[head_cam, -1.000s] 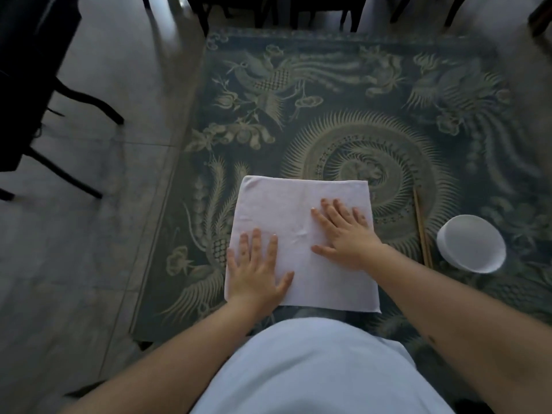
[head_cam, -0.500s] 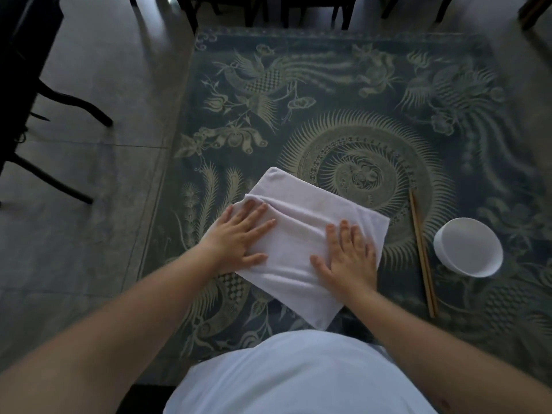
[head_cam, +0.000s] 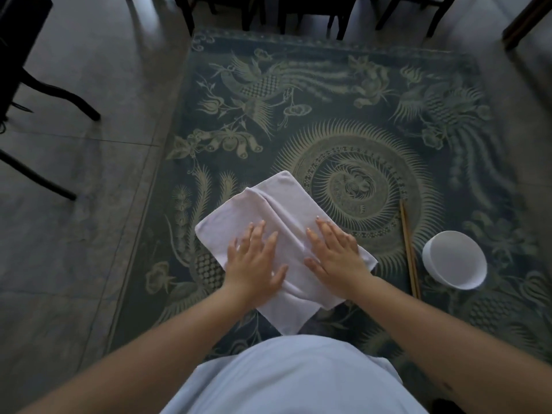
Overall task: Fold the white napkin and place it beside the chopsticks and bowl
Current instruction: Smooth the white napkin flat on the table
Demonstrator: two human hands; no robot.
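Note:
The white napkin (head_cam: 277,204) lies turned like a diamond on the patterned tablecloth (head_cam: 328,94), with a raised crease running down its middle. My left hand (head_cam: 254,261) rests flat on its left half, fingers spread. On the right half, my right hand (head_cam: 336,256) presses flat as well. A pair of wooden chopsticks (head_cam: 408,246) lies to the right of the napkin, pointing away from me. Just right of them stands a white bowl (head_cam: 454,259). Neither hand grips anything.
The table's left edge (head_cam: 143,222) drops to a grey tiled floor. Dark chair legs (head_cam: 53,91) stand at the far left, and more chairs (head_cam: 310,13) line the far edge. My pale shirt (head_cam: 292,380) fills the bottom centre.
The napkin, square-on a second ago, has been turned into a diamond and bunched along the middle. My left hand moved from the left corner inward onto the cloth, close to my right hand.

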